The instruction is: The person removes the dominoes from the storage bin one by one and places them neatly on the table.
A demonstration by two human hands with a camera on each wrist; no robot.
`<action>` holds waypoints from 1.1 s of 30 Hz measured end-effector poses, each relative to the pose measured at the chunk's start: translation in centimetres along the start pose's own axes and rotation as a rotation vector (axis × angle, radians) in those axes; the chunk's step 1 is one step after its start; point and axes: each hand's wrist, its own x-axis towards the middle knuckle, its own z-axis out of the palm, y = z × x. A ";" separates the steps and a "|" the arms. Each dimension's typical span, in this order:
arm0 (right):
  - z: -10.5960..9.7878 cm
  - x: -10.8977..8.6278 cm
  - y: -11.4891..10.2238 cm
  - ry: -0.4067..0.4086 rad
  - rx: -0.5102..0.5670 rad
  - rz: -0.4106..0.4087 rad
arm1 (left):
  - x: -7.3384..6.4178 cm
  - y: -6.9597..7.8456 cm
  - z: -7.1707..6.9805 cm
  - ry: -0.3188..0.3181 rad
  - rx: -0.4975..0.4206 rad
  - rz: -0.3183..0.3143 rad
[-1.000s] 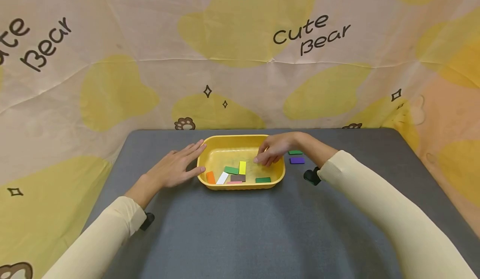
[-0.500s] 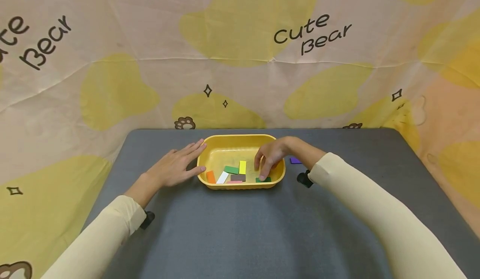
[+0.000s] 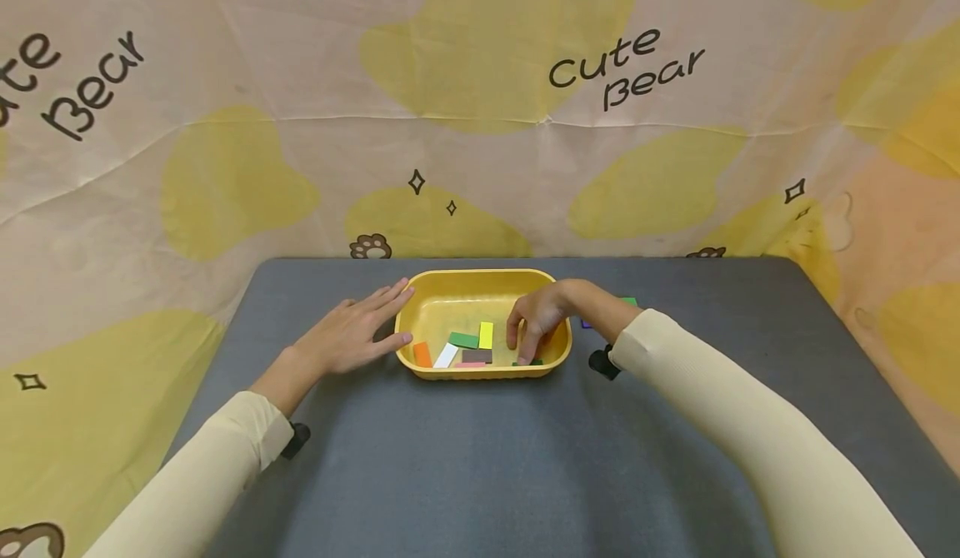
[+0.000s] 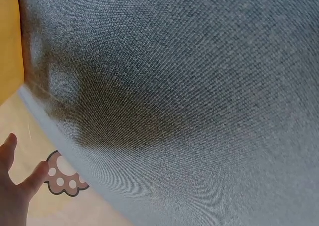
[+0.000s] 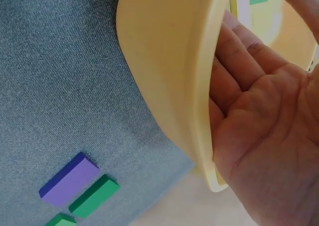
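Note:
In the head view, my left hand (image 3: 348,335) lies with spread fingers along the left rim of a yellow plastic tray (image 3: 480,274). The left wrist view catches two of its fingers (image 4: 34,181) and the tray's side. My right hand (image 3: 540,318) reaches over the tray's right end, fingers bent down, its thumb on a dark green block (image 3: 534,363) by the front wall. Those fingertips are hidden behind the tray wall (image 5: 164,56) in the right wrist view. Beside the block lie yellow (image 3: 486,335), green (image 3: 463,341), white (image 3: 446,356), orange (image 3: 422,355), brown (image 3: 477,356) and pink (image 3: 470,365) blocks.
On the grey tabletop (image 3: 465,458), right of the tray, lie a purple block (image 5: 69,178), a green block (image 5: 93,195) and a lighter green one (image 5: 61,220). A printed cloth (image 3: 465,166) hangs behind the table.
My right hand has moved from the tray's right middle forward to the dark green block, its thumb coming down on it. Less of that block shows now. The left hand has stayed put.

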 end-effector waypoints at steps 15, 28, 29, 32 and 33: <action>0.3 0.6 0.0 -0.047 0.055 -0.044 | 0.0 0.0 0.0 -0.008 -0.007 -0.012; 0.4 0.6 0.1 -0.068 0.079 -0.025 | 0.0 0.0 0.0 -0.004 -0.004 -0.011; 0.4 0.5 0.1 -0.067 0.079 -0.024 | 0.0 0.0 0.0 -0.005 -0.005 -0.011; 0.3 0.3 0.1 -0.072 0.078 -0.026 | 0.0 0.0 0.0 -0.006 -0.004 -0.009; 0.3 0.3 0.0 -0.072 0.078 -0.026 | 0.0 0.0 0.0 -0.007 -0.006 -0.010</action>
